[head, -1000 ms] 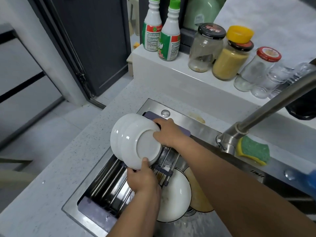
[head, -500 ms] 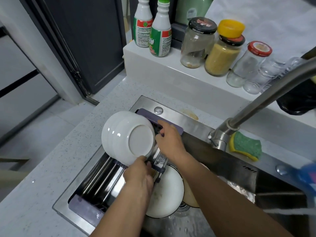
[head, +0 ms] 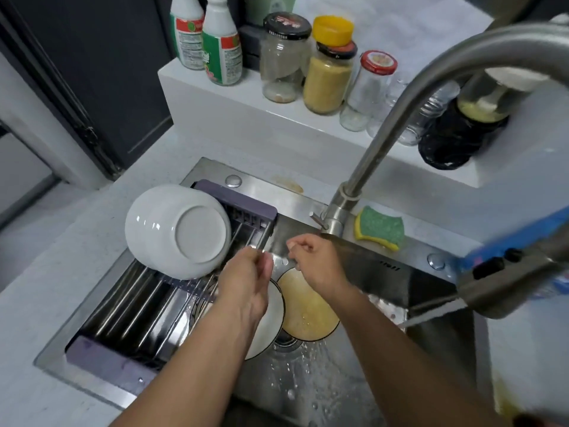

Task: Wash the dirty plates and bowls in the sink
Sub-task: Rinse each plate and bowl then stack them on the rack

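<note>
Beside the pale counter [head: 77, 241], our left hand [head: 246, 282] and right hand [head: 320, 260] hang empty over the sink [head: 385, 272], fingers loosely curled, above a stained plate [head: 308, 306].

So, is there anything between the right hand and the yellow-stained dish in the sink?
Nothing visible does. The right hand hovers at the far rim of the yellow-stained dish, whose face lies uncovered; the white plate lies beside it, to the left.
</note>
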A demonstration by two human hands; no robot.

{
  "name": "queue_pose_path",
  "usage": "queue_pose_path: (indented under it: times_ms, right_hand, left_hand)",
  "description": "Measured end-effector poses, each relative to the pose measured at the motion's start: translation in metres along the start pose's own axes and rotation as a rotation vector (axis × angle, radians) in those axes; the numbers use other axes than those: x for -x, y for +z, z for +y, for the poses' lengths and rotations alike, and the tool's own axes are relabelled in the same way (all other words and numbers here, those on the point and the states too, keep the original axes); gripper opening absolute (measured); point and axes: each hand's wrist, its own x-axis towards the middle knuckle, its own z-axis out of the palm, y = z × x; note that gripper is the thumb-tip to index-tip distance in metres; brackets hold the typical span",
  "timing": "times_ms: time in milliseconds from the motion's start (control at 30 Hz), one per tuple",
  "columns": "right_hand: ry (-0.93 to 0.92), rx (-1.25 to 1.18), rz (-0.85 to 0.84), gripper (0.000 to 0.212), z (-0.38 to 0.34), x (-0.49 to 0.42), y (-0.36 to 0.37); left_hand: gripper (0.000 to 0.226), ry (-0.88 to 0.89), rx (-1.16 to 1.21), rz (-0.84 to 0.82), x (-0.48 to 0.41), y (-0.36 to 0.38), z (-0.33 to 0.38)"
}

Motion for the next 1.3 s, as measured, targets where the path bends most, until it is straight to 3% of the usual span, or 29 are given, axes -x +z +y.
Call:
queue_pose_path:
  times_ms: [133, 267, 367, 633, 833, 1100, 1300]
  right_hand:
    - [0.094, -0.003, 0.026, 0.012, 0.036, 0.021, -0.010]
    - [0.288, -0.073, 0.103, 0.014, 0.083, 0.033, -0.024]
    - [0.394, -0.101, 0.143, 0.011, 0.115, 0.035, -0.036]
    - [0.543, 0.087, 0.258, 0.019, 0.174, 0.027, -0.047]
    - [0.580, 0.149, 0.202, 0.022, 0.192, 0.025, -0.036]
    - [0.596, 0.255, 0.127, 0.003, 0.191, 0.019, -0.040]
    - [0.703, 0.079, 0.196, 0.014, 0.191, 0.032, -0.050]
  left_hand:
    - [0.013, -0.056, -0.077, -0.105, 0.004, -0.010, -0.020]
    - [0.031, -0.134, -0.081, -0.194, 0.004, -0.022, -0.043]
    - [0.029, -0.191, -0.114, -0.237, 0.002, -0.025, -0.057]
    - [0.015, -0.252, -0.181, -0.245, -0.018, -0.014, -0.075]
    - [0.022, -0.229, -0.205, -0.259, -0.032, -0.009, -0.077]
    - [0.024, -0.252, -0.295, -0.286, -0.039, -0.013, -0.088]
    - [0.022, -0.277, -0.364, -0.267, -0.038, -0.020, -0.105]
